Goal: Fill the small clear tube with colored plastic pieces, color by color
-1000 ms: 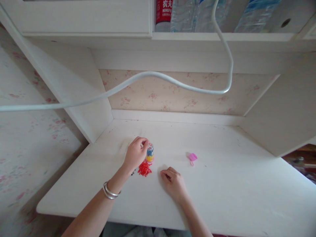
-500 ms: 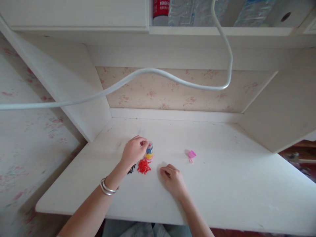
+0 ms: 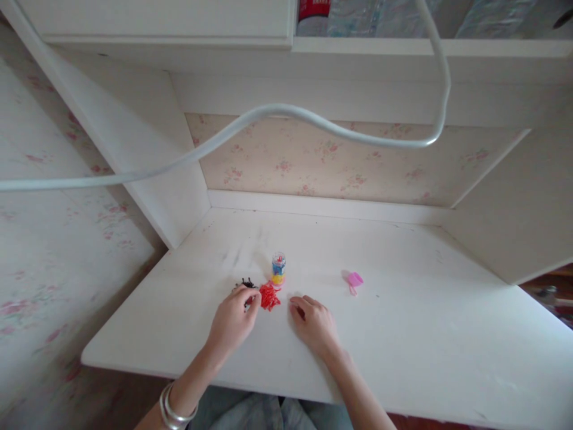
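On the white desk (image 3: 403, 334) stands a small clear jar (image 3: 278, 268) with blue, yellow and red bits layered inside. Just in front of it lies a heap of small red pieces (image 3: 269, 295), with a smaller heap of black pieces (image 3: 245, 283) to its left. My left hand (image 3: 233, 319) rests on the desk with its fingertips pinched at the gap between the black and red heaps; what it pinches is too small to name. My right hand (image 3: 314, 325) lies knuckles up right of the red heap, fingers curled in.
A pink cap (image 3: 354, 280) lies on the desk to the right of the jar. A white cable (image 3: 286, 112) hangs across the view above the desk. Water bottles (image 3: 353, 12) stand on the shelf overhead. Side panels close in the desk left and right.
My left hand has left the jar's top and come down toward me to the black and red heaps. The jar now stands free. My right hand has stayed put.
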`<state>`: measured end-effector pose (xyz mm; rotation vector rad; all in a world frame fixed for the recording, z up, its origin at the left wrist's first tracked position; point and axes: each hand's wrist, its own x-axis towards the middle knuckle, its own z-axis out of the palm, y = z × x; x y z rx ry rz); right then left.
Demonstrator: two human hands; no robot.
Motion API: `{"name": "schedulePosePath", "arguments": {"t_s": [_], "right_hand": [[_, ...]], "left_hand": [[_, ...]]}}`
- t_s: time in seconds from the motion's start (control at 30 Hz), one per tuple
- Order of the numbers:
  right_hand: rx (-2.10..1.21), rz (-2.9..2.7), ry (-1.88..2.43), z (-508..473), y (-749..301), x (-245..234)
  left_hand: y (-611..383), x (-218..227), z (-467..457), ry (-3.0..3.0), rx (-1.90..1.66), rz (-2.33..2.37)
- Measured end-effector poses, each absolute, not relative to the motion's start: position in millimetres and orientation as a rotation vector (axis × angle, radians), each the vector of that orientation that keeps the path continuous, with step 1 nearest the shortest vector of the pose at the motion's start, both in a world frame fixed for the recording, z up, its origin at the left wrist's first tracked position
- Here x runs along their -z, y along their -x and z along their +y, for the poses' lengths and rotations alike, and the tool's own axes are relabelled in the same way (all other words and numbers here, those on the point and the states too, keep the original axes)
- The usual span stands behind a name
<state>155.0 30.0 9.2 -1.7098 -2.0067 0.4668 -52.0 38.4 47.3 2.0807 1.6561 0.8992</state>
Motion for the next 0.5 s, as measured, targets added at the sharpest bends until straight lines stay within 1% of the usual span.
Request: {"name": "schedulePosePath", "arguments": {"t_s": [0.1, 0.2, 0.4, 0.5], "right_hand": [[-0.408, -2.101, 1.762, 37.7, -141.5, -16.6], [-0.39, -2.156, 1.795, 48.2, -128.8, -19.6], [-0.413, -2.101, 1.859, 56.6, -117.2, -15.5], [-0.446, -2.054, 1.82, 54.3, -118.7, -13.0]], "left_hand": [[48.2, -23.2, 17.2, -2.13, -0.713, 1.779], [43.0, -9.8, 9.9, -2.195, -0.596, 1.933], [43.3, -7.4, 17.5, -2.266, -0.565, 2.037], [45.6, -4.5, 19.8, -2.26, -0.566, 2.046]]}}
